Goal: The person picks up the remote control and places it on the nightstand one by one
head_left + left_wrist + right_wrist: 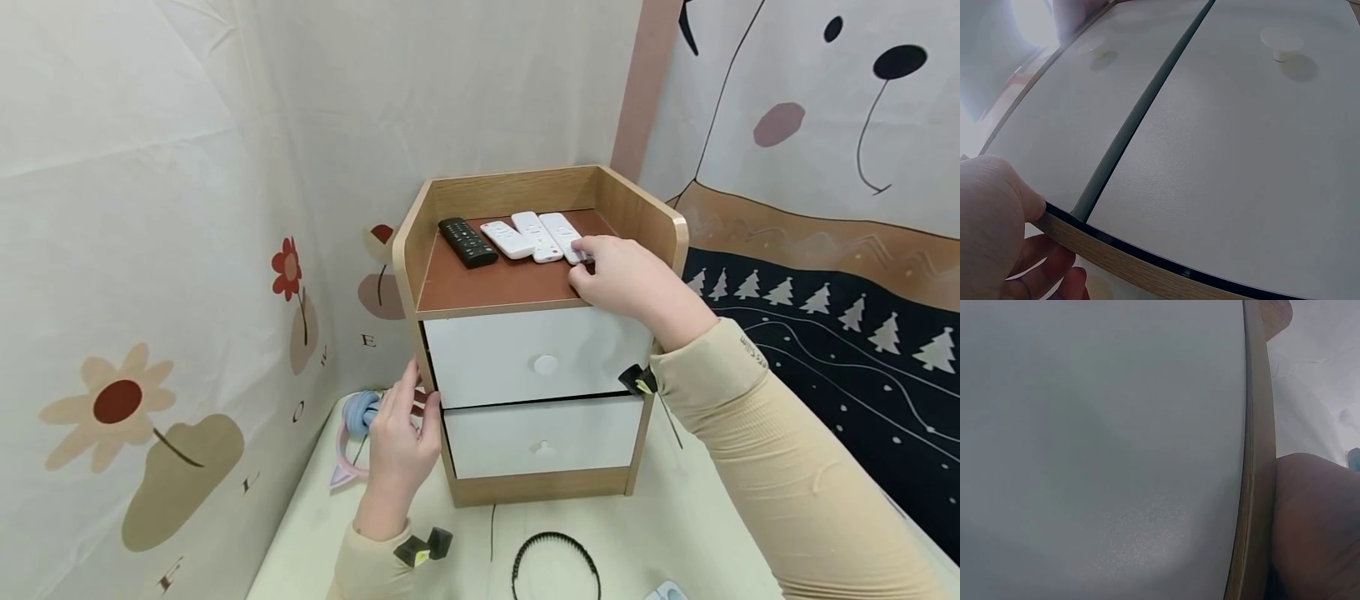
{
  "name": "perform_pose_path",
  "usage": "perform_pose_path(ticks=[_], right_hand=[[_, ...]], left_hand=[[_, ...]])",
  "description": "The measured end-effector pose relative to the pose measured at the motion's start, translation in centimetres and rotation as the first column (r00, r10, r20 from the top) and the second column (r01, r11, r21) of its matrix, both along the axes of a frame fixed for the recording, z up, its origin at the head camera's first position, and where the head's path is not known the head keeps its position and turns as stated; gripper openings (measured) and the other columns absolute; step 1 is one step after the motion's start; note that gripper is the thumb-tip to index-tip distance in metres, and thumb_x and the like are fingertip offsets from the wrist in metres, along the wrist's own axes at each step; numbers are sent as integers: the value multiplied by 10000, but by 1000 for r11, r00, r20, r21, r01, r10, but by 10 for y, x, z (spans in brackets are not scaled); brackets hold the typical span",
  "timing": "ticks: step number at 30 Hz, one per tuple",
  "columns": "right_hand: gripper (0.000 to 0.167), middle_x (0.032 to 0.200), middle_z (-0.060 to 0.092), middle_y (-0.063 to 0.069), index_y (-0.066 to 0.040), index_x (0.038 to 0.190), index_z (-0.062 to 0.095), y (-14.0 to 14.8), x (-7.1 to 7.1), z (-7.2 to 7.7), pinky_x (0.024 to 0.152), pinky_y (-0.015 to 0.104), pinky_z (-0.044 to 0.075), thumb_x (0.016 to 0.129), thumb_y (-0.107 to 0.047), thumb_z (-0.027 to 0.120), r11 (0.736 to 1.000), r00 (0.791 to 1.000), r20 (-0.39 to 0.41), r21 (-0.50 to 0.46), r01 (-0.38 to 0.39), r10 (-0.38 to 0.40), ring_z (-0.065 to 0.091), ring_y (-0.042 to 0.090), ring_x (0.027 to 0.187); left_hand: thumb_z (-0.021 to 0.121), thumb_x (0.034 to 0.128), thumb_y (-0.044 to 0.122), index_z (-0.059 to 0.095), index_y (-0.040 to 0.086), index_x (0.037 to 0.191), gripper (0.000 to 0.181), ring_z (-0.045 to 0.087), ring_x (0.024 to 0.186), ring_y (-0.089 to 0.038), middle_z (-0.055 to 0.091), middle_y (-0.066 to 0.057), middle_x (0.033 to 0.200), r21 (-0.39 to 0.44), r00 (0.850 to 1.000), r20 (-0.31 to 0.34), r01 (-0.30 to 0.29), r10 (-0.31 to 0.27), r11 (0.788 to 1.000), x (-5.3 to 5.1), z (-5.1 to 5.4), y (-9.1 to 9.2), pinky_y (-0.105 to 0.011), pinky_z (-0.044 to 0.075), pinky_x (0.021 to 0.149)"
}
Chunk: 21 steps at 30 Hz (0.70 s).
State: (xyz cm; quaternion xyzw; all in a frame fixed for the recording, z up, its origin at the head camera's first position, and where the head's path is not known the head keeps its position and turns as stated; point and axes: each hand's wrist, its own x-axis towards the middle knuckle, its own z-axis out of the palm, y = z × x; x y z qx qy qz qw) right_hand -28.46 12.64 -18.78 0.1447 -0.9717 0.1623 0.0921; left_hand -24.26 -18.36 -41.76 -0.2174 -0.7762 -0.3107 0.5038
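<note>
A small wooden cabinet (430, 308) with two white drawers stands on the pale table. On its brown top lie a black remote control (468, 242) and three white ones side by side. My right hand (633, 279) pinches the near end of the rightmost white remote control (561, 232); its fingertips partly hide that end. Against the cabinet's left side rests my left hand (403, 437), its fingers fairly straight along the outside. In the left wrist view the thumb of the left hand (991, 200) touches the front edge of the wooden side panel (1122, 257).
Raised wooden walls edge the cabinet top at the back and sides. A pink headband (343, 446) with a blue roll (362, 412) lies left of the cabinet. In front is a black hairband (555, 537), with a light-blue item (666, 592) at the view's bottom edge. Printed cloth hangs behind.
</note>
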Motion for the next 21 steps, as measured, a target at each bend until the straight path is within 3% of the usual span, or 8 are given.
perform_pose_path(ticks=[5, 9, 11, 13, 14, 16, 20, 21], right_hand=[[643, 1730, 467, 179, -54, 1662, 467, -3, 0, -3, 1335, 607, 366, 1048, -245, 471, 1000, 999, -41, -14, -12, 12, 433, 397, 1617], [604, 1697, 506, 191, -45, 1616, 528, -6, 4, -8, 1311, 612, 398, 1039, -224, 499, 998, 990, -139, -63, -21, 12, 464, 404, 1594], [549, 1620, 589, 196, -41, 1552, 598, -7, 7, -14, 1223, 617, 482, 1033, -206, 526, 993, 972, -236, -112, -42, 15, 584, 406, 1476], [474, 1514, 674, 191, -40, 1477, 662, -5, 10, -24, 1101, 597, 560, 1035, -185, 569, 982, 933, -359, -164, -88, 24, 689, 389, 1304], [430, 1452, 715, 185, -35, 1431, 694, -4, 12, -30, 1048, 579, 587, 1034, -171, 600, 975, 901, -432, -185, -127, 35, 719, 377, 1230], [341, 1328, 777, 167, -25, 1334, 748, 0, 17, -44, 966, 516, 621, 1025, -139, 662, 954, 805, -589, -197, -225, 68, 753, 341, 1106], [193, 1152, 828, 144, -7, 1145, 812, 11, 30, -72, 999, 294, 639, 992, -82, 722, 896, 550, -820, -116, -429, 157, 798, 301, 1046], [173, 1114, 830, 142, -5, 1112, 817, 13, 34, -78, 1009, 227, 621, 992, -76, 715, 875, 502, -845, -92, -476, 184, 802, 295, 1013]], left_hand=[[721, 958, -55, 551, -105, 1536, 605, 718, 827, -261, 739, -172, 1005, -8, 1000, 8, -10, 10, 1000, 1, 1, -4, -334, 643, 643], [718, 970, -36, 536, -107, 1547, 609, 710, 828, -273, 726, -174, 999, -13, 999, 42, -30, 31, 999, 3, 2, -6, -371, 650, 638], [723, 971, -25, 522, -104, 1559, 627, 710, 839, -283, 720, -193, 1056, -15, 998, 57, -35, 36, 999, 5, 2, -5, -384, 655, 635], [731, 964, -18, 510, -86, 1577, 655, 713, 865, -295, 710, -233, 1197, -7, 997, 66, -33, 33, 999, 8, 2, -4, -381, 657, 635], [734, 962, -12, 506, -67, 1589, 670, 714, 887, -300, 690, -248, 1284, 3, 997, 70, -31, 30, 1000, 11, 3, -4, -375, 659, 647], [732, 958, -9, 503, -25, 1609, 691, 706, 945, -303, 615, -266, 1454, 38, 997, 72, -16, 13, 999, 16, 5, -3, -324, 658, 694], [709, 935, -30, 554, -3, 1572, 656, 673, 995, -307, 531, -298, 1547, 83, 999, -6, 40, -40, 996, 24, 15, 1, -229, 621, 781], [701, 926, -35, 574, -11, 1549, 636, 665, 990, -307, 539, -307, 1532, 74, 997, -39, 63, -60, 995, 25, 19, 2, -221, 613, 780]])
